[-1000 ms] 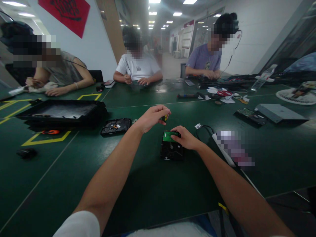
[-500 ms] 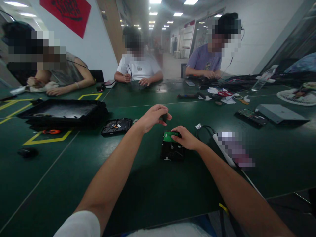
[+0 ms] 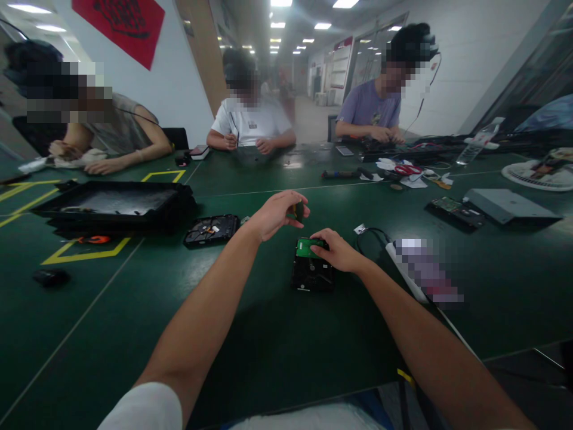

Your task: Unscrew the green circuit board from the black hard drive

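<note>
In the head view a black hard drive (image 3: 313, 276) with a green circuit board (image 3: 305, 247) at its far end lies flat on the green table. My right hand (image 3: 335, 249) grips the drive's far right side, the fingers resting over the board. Above and slightly left of the board, my left hand (image 3: 283, 214) is closed around the dark and yellow handle of what looks like a screwdriver (image 3: 299, 210). Its shaft and tip cannot be made out. Left of my left forearm lies a second black drive (image 3: 212, 230).
Black trays (image 3: 116, 206) are stacked at left, near a mouse (image 3: 51, 276). Right of the drive lie a white power strip (image 3: 407, 275) with a cable, another drive (image 3: 455, 213) and a grey metal case (image 3: 510, 206). A bottle (image 3: 480, 142) stands farther back. Several people sit across the table.
The handle in my left hand has turned slightly and shows more yellow. My right hand and the drive keep their place. Opposite, a co-worker's hand has closed.
</note>
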